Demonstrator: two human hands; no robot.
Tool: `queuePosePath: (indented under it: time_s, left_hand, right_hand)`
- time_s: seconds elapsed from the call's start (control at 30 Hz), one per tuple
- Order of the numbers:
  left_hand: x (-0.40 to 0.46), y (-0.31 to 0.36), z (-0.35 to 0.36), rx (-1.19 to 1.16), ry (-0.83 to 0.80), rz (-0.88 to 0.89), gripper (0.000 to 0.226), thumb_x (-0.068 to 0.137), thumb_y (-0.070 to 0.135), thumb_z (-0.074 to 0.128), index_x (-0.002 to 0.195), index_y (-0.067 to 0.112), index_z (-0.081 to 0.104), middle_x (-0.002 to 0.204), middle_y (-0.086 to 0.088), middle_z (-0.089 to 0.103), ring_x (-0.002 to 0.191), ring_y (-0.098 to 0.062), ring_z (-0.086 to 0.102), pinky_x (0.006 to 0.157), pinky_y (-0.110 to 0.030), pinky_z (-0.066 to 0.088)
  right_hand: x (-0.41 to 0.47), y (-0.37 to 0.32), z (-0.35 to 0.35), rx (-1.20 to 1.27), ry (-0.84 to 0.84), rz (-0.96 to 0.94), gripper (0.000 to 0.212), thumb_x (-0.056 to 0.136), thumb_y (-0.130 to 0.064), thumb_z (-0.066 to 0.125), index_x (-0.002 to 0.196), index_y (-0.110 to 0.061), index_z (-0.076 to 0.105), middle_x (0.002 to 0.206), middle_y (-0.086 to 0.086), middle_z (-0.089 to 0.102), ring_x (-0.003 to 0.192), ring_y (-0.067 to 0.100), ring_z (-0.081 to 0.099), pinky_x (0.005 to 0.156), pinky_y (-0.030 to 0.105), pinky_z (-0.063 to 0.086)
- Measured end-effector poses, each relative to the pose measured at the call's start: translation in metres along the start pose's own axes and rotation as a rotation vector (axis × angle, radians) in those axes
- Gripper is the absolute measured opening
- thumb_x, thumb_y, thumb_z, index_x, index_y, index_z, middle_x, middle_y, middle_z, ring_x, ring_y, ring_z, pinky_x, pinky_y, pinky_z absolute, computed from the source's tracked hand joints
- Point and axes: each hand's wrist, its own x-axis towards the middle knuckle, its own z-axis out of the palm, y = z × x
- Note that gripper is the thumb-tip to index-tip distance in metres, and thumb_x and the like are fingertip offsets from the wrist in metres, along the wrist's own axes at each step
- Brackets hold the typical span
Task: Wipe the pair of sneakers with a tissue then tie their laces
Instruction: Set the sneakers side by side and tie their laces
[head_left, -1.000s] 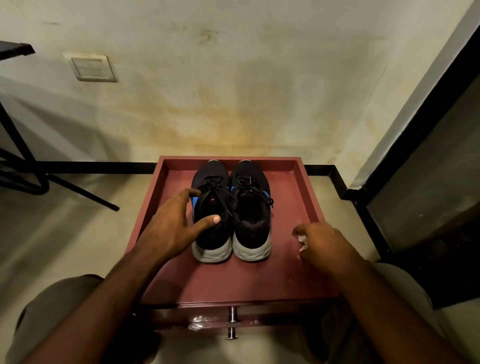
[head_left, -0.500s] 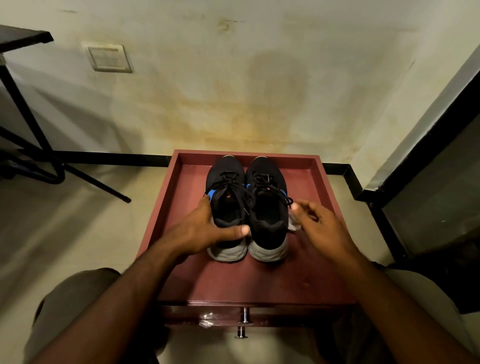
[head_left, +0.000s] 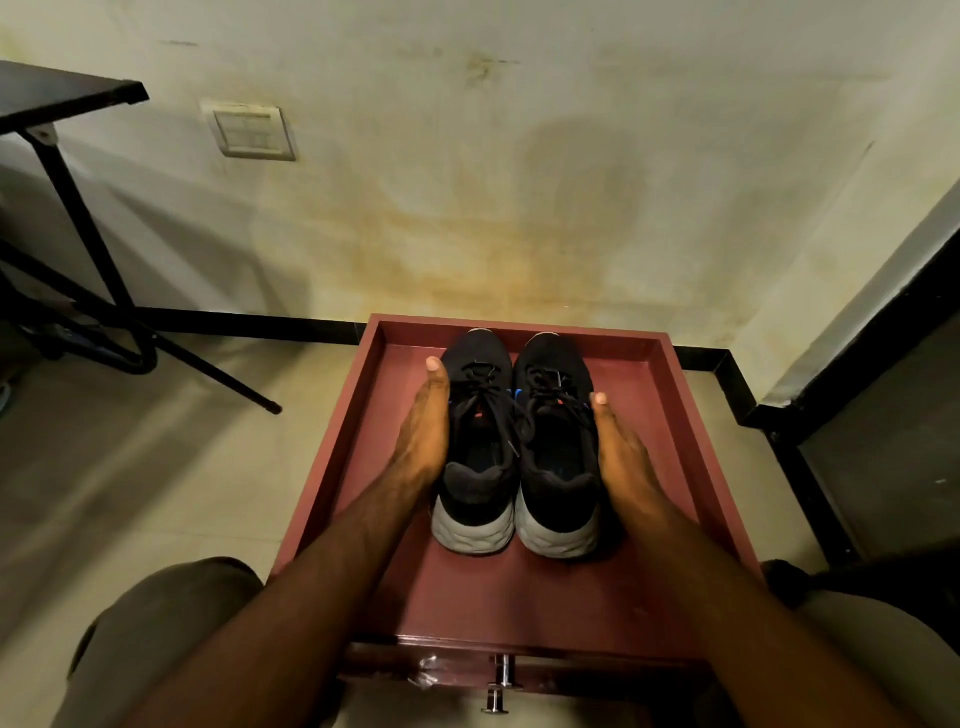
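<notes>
Two black sneakers with grey soles stand side by side, toes towards the wall, on a maroon tray-topped stand (head_left: 693, 415). Their black laces lie loose over the tongues. My left hand (head_left: 422, 439) lies flat along the outer side of the left sneaker (head_left: 475, 470), thumb up near the toe. On the other side, my right hand (head_left: 623, 457) presses along the outer side of the right sneaker (head_left: 560, 467). The fingers of both hands are hidden below the shoes' edges. No tissue shows.
The stand has a drawer with a metal knob (head_left: 501, 683) facing me, between my knees. A black folding table (head_left: 67, 98) stands at the left with legs across the floor. A wall socket (head_left: 252, 130) and black skirting lie behind; a dark door frame (head_left: 831, 415) is at the right.
My left hand slid from the top of the left sneaker to its outer side. My right hand moved in against the right sneaker, and the white tissue it held is out of sight.
</notes>
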Motion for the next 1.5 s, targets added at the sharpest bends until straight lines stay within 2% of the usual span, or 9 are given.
queuePosePath:
  time_s: [0.27,0.4,0.5,0.57,0.67,0.8,0.97,1.2,1.5]
  left_hand:
    - [0.003,0.013,0.007,0.076,-0.043,-0.019,0.106,0.070,0.105,0.017,0.154,0.045,0.039,0.158,0.006,0.048,0.144,-0.019,0.047,0.120,-0.054,0.035]
    - [-0.018,0.037,0.007,0.218,-0.033,0.074,0.106,0.075,0.101,0.011,0.157,0.039,0.038,0.163,0.002,0.040,0.149,-0.023,0.040,0.123,-0.049,0.030]
    - [-0.037,0.051,-0.010,0.720,0.107,0.397,0.090,0.097,0.080,0.017,0.166,0.022,0.007,0.171,0.004,-0.002,0.159,-0.017,-0.006,0.129,-0.040,0.002]
    - [-0.045,0.057,-0.031,1.061,0.270,0.539,0.086,0.101,0.069,0.027,0.166,0.015,0.008,0.172,-0.003,0.001,0.160,-0.024,-0.003,0.130,-0.043,0.003]
    - [-0.045,0.060,-0.071,1.227,0.369,0.106,0.076,0.101,0.060,0.043,0.153,0.005,0.037,0.159,-0.021,0.041,0.147,-0.037,0.039,0.120,-0.048,0.032]
    - [-0.052,0.048,-0.096,1.323,0.069,-0.374,0.049,0.107,0.041,0.047,0.137,0.005,0.059,0.135,-0.016,0.063,0.123,-0.030,0.061,0.101,-0.037,0.048]
    - [-0.052,0.035,-0.090,1.291,0.093,-0.383,0.042,0.109,0.031,0.046,0.140,0.004,0.055,0.134,-0.015,0.063,0.123,-0.028,0.061,0.105,-0.036,0.047]
    - [-0.057,0.034,-0.091,1.360,0.074,-0.326,0.047,0.107,0.031,0.051,0.142,0.000,0.054,0.141,-0.020,0.060,0.129,-0.034,0.059,0.110,-0.039,0.047]
    - [-0.052,0.030,-0.097,1.343,0.082,-0.275,0.045,0.107,0.030,0.050,0.138,-0.001,0.056,0.137,-0.023,0.061,0.125,-0.037,0.061,0.106,-0.042,0.048]
  right_hand:
    - [0.003,-0.008,0.001,-0.098,-0.063,0.073,0.131,0.050,-0.112,0.027,0.157,-0.037,0.039,0.162,-0.004,0.043,0.149,0.021,0.042,0.125,0.048,0.033]
    - [-0.016,-0.035,-0.009,-0.401,0.003,-0.084,0.060,0.105,-0.061,0.033,0.131,-0.017,0.065,0.133,0.010,0.066,0.124,0.032,0.061,0.101,0.037,0.047]
    - [-0.024,-0.036,-0.032,-0.867,0.123,-0.271,0.030,0.107,-0.031,0.048,0.125,-0.017,0.068,0.127,0.012,0.067,0.109,0.030,0.062,0.089,0.037,0.050]
    - [-0.029,-0.039,-0.053,-1.155,0.262,-0.334,0.037,0.099,-0.034,0.057,0.134,-0.023,0.064,0.142,0.007,0.059,0.122,0.029,0.056,0.100,0.042,0.049]
    - [-0.032,-0.043,-0.091,-1.253,0.318,-0.083,0.053,0.093,-0.047,0.064,0.138,-0.020,0.056,0.147,0.011,0.051,0.129,0.034,0.051,0.101,0.046,0.048]
    - [-0.043,-0.032,-0.101,-1.138,0.124,0.169,0.054,0.088,-0.052,0.069,0.126,-0.015,0.059,0.122,0.011,0.062,0.110,0.032,0.062,0.089,0.040,0.055]
    - [-0.070,-0.039,-0.079,-1.375,0.180,-0.132,0.067,0.089,-0.049,0.069,0.143,-0.017,0.045,0.143,0.010,0.048,0.130,0.030,0.048,0.100,0.041,0.050]
    - [-0.132,-0.020,-0.074,-1.564,-0.315,-0.050,0.042,0.096,-0.029,0.067,0.135,-0.017,0.056,0.132,0.010,0.057,0.119,0.030,0.062,0.095,0.040,0.053]
    - [-0.126,-0.026,-0.095,-1.080,0.087,-0.105,0.026,0.095,-0.038,0.068,0.113,-0.019,0.070,0.101,0.003,0.072,0.082,0.019,0.064,0.073,0.031,0.052]
